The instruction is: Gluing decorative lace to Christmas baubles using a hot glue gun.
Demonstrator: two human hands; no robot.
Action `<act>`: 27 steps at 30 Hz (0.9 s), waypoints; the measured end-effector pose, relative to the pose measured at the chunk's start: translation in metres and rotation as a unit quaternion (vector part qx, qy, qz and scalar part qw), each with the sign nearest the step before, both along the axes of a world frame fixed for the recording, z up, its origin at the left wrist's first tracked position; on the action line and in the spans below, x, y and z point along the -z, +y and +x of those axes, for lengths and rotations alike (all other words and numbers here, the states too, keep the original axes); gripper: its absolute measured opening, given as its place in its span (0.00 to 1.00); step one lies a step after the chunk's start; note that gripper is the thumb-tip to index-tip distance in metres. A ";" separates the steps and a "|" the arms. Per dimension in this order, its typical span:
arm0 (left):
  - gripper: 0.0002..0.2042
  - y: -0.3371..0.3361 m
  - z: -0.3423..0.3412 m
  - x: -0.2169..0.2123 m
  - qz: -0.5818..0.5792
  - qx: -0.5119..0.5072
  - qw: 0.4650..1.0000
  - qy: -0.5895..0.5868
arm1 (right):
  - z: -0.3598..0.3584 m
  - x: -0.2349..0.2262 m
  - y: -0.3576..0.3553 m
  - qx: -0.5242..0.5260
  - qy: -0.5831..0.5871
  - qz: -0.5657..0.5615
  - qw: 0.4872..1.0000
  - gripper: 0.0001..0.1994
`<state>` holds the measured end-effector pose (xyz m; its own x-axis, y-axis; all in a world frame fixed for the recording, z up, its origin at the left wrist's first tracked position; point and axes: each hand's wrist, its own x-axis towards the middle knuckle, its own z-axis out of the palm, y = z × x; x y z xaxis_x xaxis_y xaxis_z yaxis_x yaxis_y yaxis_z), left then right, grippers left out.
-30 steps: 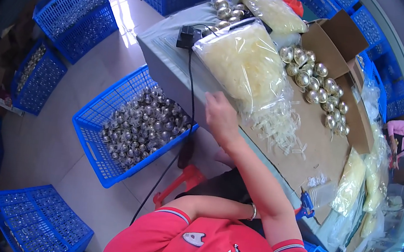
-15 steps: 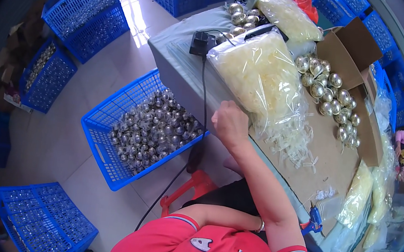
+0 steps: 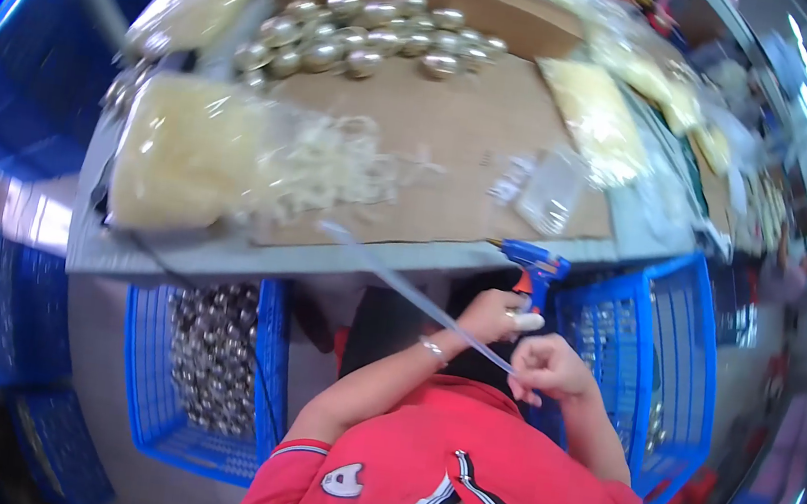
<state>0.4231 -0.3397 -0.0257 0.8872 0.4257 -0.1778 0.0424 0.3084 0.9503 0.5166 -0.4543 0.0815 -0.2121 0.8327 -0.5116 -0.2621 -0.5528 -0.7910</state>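
A blue hot glue gun [image 3: 534,261] with a red trigger is at the table's front edge, nozzle pointing left. My left hand [image 3: 490,317], with a bracelet at the wrist and a white wrap on one finger, is closed at the lower end of its handle. To the right, my right hand [image 3: 553,367] pinches one end of a long translucent glue stick [image 3: 408,293]. The stick slants up and left across my left forearm toward the table edge. Beyond the gun, a clear plastic box [image 3: 549,191] lies on the cardboard with small white pieces [image 3: 511,179] beside it.
Shiny metallic balls [image 3: 364,38] cluster at the cardboard's back. A bag of pale strips [image 3: 184,155] spills on the left; another pale bag [image 3: 596,120] lies right. A blue basket of wrapped balls [image 3: 210,354] stands below left, another blue basket [image 3: 688,357] at right.
My view has turned to the right. My right hand has come from the table's left side to my front and now holds the glue stick. My left hand, hidden before, is now at the glue gun.
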 end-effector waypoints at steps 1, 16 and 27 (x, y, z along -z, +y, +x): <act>0.17 -0.001 0.002 0.002 0.033 0.027 0.999 0.014 | 0.012 0.000 -0.030 0.015 0.023 0.003 1.000 0.04; 0.12 -0.015 -0.019 -0.030 0.158 0.003 0.980 0.124 | 0.058 0.033 -0.030 0.327 -0.067 0.190 0.923 0.14; 0.13 -0.013 -0.010 -0.026 0.090 0.041 0.977 0.187 | 0.049 0.062 0.013 0.360 -0.134 0.304 0.872 0.09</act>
